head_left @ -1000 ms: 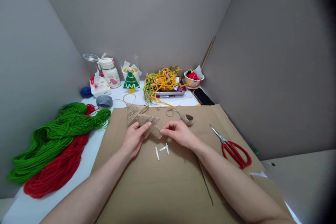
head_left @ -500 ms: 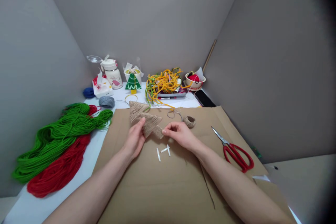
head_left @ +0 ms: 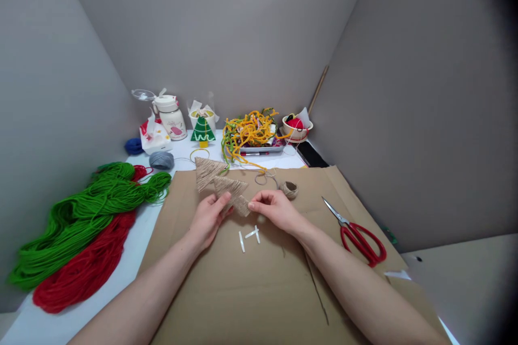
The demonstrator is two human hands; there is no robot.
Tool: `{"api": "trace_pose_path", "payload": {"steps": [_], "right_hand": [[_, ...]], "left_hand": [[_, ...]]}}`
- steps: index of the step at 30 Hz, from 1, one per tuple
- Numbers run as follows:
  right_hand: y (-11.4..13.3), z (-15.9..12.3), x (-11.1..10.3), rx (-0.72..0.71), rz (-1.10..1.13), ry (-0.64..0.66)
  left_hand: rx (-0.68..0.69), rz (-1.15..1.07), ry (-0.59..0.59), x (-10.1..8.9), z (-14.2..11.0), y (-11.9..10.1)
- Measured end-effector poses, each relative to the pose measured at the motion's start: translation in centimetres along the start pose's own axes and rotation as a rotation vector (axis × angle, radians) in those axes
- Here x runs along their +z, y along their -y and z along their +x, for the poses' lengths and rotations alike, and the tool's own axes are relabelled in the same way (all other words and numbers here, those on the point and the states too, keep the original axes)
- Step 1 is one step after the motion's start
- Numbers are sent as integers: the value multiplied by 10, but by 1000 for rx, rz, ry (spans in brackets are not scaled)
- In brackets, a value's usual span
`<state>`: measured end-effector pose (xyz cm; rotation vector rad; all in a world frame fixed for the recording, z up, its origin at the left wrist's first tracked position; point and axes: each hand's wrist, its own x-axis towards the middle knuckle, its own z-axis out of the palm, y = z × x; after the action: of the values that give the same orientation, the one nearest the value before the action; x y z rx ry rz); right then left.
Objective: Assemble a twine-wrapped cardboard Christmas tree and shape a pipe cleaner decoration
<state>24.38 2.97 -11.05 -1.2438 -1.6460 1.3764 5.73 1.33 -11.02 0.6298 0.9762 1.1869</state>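
A tree-shaped cutout wrapped in brown twine (head_left: 230,187) is held above the cardboard, its trunk end pointing toward my right hand. My left hand (head_left: 207,220) grips its lower edge, thumb on top and fingers partly hidden underneath. The thumb and forefinger of my right hand (head_left: 277,210) pinch the tip of the trunk; whether a twine end is also between them I cannot make out. Below the hands lie several short white strips (head_left: 242,242). A small ball of brown twine (head_left: 290,190) sits just beyond my right hand.
Red-handled scissors (head_left: 367,245) lie at the right on the cardboard sheet (head_left: 226,291). Green yarn (head_left: 76,221) and red yarn (head_left: 81,272) are heaped at left. Behind stand a white bottle (head_left: 172,121), a green felt tree (head_left: 203,130), a tray of orange yarn (head_left: 253,132) and a bowl (head_left: 298,132).
My left thumb has shifted right and down over the twine-wrapped tree, nearer its trunk. My right hand keeps its pinch at the trunk tip. The whole view has moved slightly.
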Motion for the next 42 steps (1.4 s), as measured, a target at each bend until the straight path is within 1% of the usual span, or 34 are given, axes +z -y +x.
{"api": "trace_pose_path", "payload": {"steps": [4, 8, 10, 13, 18, 22, 25, 27, 29, 32, 34, 35, 36, 38, 39, 40, 41, 42], "right_hand": [[3, 0, -1, 9, 28, -11], [3, 0, -1, 2, 60, -7], [4, 0, 0, 0, 70, 10], [4, -1, 1, 4, 101, 36], [3, -1, -1, 38, 142, 88], [3, 0, -6, 38, 155, 169], [5, -1, -9, 30, 121, 180], [8, -3, -10, 35, 72, 177], [15, -6, -13, 14, -26, 193], [37, -4, -19, -94, -248, 208], [59, 9, -22, -212, -395, 155], [70, 21, -23, -282, -467, 112], [81, 36, -22, -355, -556, 78], [96, 75, -14, -492, -759, 24], [100, 98, -7, -513, -890, 10], [101, 120, 1, -502, -1043, 9], [100, 141, 10, -467, -1205, 43], [96, 160, 20, -452, -1254, 75]], "left_hand": [[-47, 83, 52, -2, 0, 2], [-141, 128, 180, -1, -4, 3], [-162, 144, 214, -1, -6, 3], [-145, 166, 205, 0, -8, 3], [-66, 266, 190, -1, -8, 5], [-70, 297, 212, 0, -7, 5], [-73, 309, 205, 3, -7, 1], [-74, 321, 198, 4, -10, -4], [-99, 308, 183, 3, -18, -9], [-186, 250, 123, -3, -39, -9], [-248, 210, 74, -8, -54, -4], [-268, 189, 52, -11, -61, -1], [-287, 173, 40, -13, -67, 3], [-308, 150, 37, -17, -74, 9], [-310, 143, 42, -18, -76, 10], [-306, 138, 47, -19, -77, 12], [-300, 134, 53, -20, -77, 12], [-296, 133, 57, -21, -77, 13]]}}
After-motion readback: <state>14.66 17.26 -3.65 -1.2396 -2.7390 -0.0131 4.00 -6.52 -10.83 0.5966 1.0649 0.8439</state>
